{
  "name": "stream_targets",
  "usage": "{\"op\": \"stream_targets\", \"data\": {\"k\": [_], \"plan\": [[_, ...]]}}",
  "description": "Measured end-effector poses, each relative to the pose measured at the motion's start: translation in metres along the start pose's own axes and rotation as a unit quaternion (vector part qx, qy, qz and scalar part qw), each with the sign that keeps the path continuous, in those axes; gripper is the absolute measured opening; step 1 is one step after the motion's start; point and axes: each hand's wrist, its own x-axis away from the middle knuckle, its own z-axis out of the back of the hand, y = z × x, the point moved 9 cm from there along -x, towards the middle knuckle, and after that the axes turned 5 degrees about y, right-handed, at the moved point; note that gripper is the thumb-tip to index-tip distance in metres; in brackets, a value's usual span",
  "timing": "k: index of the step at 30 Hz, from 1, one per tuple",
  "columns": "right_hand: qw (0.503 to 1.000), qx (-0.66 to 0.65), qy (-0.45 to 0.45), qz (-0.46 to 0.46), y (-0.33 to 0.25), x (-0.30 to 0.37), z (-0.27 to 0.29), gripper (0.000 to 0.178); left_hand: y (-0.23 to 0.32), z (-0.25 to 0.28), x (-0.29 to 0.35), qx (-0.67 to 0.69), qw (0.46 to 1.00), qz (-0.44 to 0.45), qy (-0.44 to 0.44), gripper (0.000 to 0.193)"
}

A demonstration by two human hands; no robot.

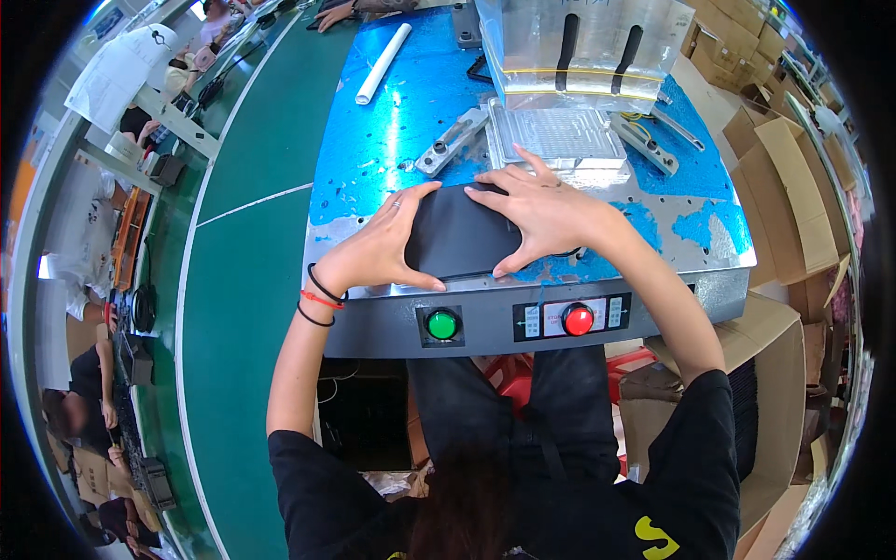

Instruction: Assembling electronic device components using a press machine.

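Observation:
A flat black rectangular panel lies at the front edge of the machine's metal table, between my two hands. My left hand grips its left side, fingers on the far edge and thumb near the front corner. At the opposite side my right hand holds it in the same way, with the index finger raised. Whether it is one panel or a stack, I cannot tell. Just beyond it sits a ribbed metal fixture block, flanked by a left clamp bar and a right clamp bar.
A slotted metal plate hangs over the fixture. On the blue-covered table lies a white tube. A green button and a red button face me. Cardboard boxes crowd the right; people sit along the far left.

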Motion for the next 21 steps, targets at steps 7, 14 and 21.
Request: {"op": "stream_targets", "data": {"k": [7, 14, 21], "plan": [[1.000, 0.010, 0.011, 0.014, -0.009, -0.008, 0.011, 0.106, -0.004, -0.002, -0.005, -0.057, 0.997, -0.006, -0.057, 0.115], [0.998, 0.019, -0.053, -0.004, -0.011, -0.012, 0.005, 0.101, -0.005, 0.003, -0.011, -0.020, 0.992, 0.044, -0.112, 0.120], [1.000, 0.015, 0.019, 0.000, -0.012, -0.009, 0.002, 0.099, -0.008, 0.002, -0.007, -0.126, 0.984, 0.077, -0.096, 0.127]]}}
